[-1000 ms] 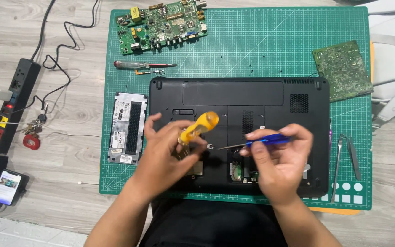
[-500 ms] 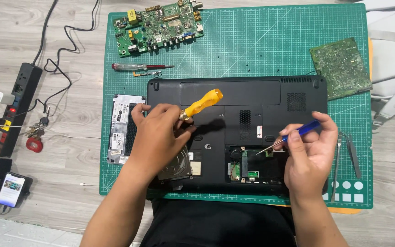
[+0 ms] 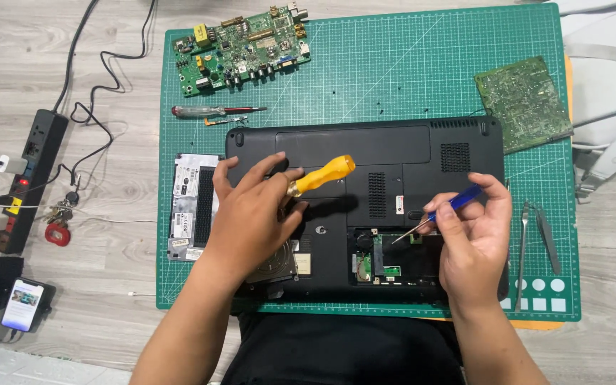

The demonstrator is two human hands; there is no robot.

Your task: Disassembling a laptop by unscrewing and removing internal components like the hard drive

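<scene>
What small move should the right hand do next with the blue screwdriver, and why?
Probably lower the blue screwdriver tip into the open compartment of the laptop. The right hand holds it tilted, the tip just above that opening, while the left hand holds a yellow screwdriver aside.

A green cutting mat covers the pale wood-grain tabletop. At its far left edge lies a green circuit board crowded with components; a second, bare green board sits tilted near the right edge. A red-handled tester screwdriver rests just below the first board. A removed grey cover panel lies on the mat's left side, and metal tweezers on its right. Off the mat, a black power strip with cables, a bunch of keys with a red fob and a smartphone line the left.
</scene>
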